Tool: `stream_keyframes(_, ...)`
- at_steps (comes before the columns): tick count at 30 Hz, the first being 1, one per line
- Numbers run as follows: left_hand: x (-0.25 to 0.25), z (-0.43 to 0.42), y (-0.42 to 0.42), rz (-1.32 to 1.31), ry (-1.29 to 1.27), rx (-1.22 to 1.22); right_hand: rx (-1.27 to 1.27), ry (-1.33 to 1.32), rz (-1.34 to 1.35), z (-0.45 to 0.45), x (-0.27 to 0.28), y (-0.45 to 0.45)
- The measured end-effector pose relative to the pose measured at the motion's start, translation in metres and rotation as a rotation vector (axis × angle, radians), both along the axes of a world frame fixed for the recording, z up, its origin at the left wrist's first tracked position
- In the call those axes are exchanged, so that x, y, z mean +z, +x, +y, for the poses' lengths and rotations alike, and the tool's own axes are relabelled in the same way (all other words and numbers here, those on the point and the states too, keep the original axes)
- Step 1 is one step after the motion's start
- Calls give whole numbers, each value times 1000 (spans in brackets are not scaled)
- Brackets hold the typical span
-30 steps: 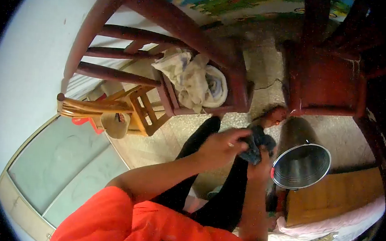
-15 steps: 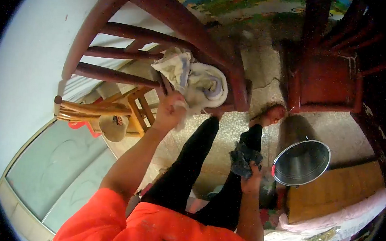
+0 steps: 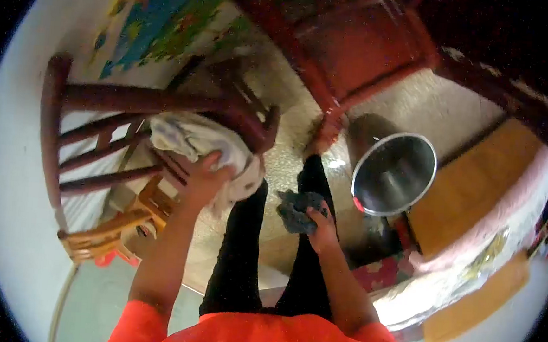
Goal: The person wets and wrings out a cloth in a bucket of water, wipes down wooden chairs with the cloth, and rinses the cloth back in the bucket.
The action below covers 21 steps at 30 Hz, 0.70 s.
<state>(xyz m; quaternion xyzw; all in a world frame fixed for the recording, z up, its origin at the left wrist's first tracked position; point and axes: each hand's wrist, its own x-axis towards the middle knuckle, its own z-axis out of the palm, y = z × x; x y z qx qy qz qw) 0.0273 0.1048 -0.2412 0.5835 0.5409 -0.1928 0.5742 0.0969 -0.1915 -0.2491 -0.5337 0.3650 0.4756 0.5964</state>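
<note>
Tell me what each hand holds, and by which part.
The right hand holds the dark cloth by its edge at the picture's right. The left hand is at the pale cloth; whether it grips it cannot be told.

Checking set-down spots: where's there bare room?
Floor between red chair, bucket and wooden board; the red chair's visible seat looks bare too. Narrower: floor between the two chairs. Crowded: slatted chair, with pale cloth and left hand; between the legs, right hand holds dark cloth.
</note>
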Motion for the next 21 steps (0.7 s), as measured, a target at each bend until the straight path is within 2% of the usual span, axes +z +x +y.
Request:
stream_keyframes(2, 56, -1, 20, -11, -85, 119, -217, 108, 191, 3, -7, -2)
stream_keyframes(3, 82, -2, 35, 4, -98, 196, -251, 107, 185, 5, -6, 0)
stream_keyframes(4, 102, -3, 47, -1, -96, 171, -226, 133, 192, 5, -3, 3)
stream_keyframes(6, 129, -1, 74, -344, -154, 291, -223, 175, 176, 11, 9, 16)
stream_keyframes(7, 135, -3, 89, -373, -142, 261, -220, 67, 204, 17, 19, 25)
stream_keyframes(8, 140, -7, 102, -420, -133, 352, -213, -39, 233, 20, 25, 29)
stream_keyframes(9, 146, -12, 115, -462, -127, 448, -227, -15, 210, 16, 19, 24)
stream_keyframes(11, 161, -24, 143, -578, -133, 499, -177, 114, -34, 0, -7, 0)
stream_keyframes(13, 166, -27, 169, -644, -140, 461, -222, 166, -88, -2, -17, 0)
stream_keyframes(15, 163, -27, 197, -682, -147, 366, -398, 166, 148, 4, 5, 23)
stream_keyframes(16, 160, -27, 212, -691, -150, 308, -318, 134, 178, 3, 11, 34)
stream_keyframes(17, 153, -24, 229, -691, -149, 229, -345, 144, 170, 5, 17, 40)
stream_keyframes(19, 138, -19, 262, -669, -134, 13, -425, 82, 201, 7, 22, 47)
stream_keyframes(21, 124, -16, 294, -612, -62, -312, -515, 185, 136, 0, 0, 28)
